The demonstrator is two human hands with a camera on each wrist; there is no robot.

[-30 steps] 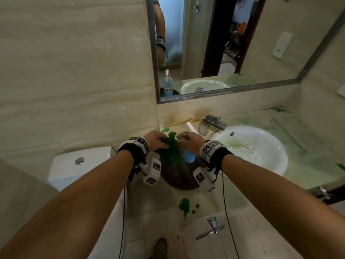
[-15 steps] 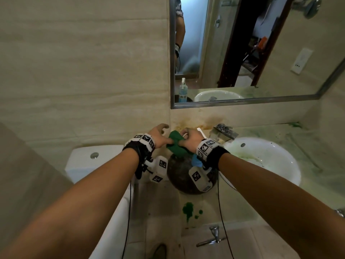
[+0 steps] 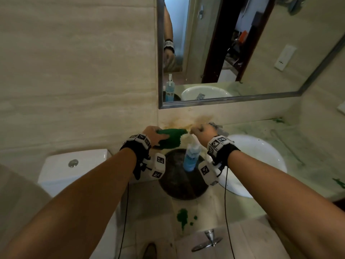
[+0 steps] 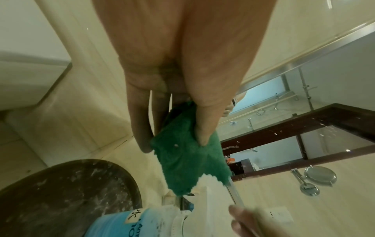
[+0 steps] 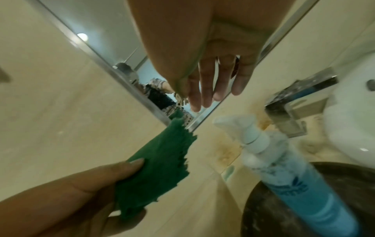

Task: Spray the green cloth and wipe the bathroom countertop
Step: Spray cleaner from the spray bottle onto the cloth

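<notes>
So the left hand is pinching the cloth between thumb and fingers, holding it up off the counter with the loose end sticking out toward the bottle. Looks like it's being offered up as a target, so the spray would land on fabric and not all over the wall. The right hand is hovering just above the bottle's pump head, fingers hanging straight and relaxed, gripping nothing, close to the cloth's ragged edge but not touching it in the wrist view. The bottle itself is standing upright on a dark round tray sitting between the toilet tank and the sink, nozzle roughly pointing at the cloth. My guess is the spraying part hasn't really happened yet and the right hand needs to come down on the pump next. There's a green splotch near the counter's front edge and greenish smears around the basin, so plenty waiting to be wiped.
</notes>
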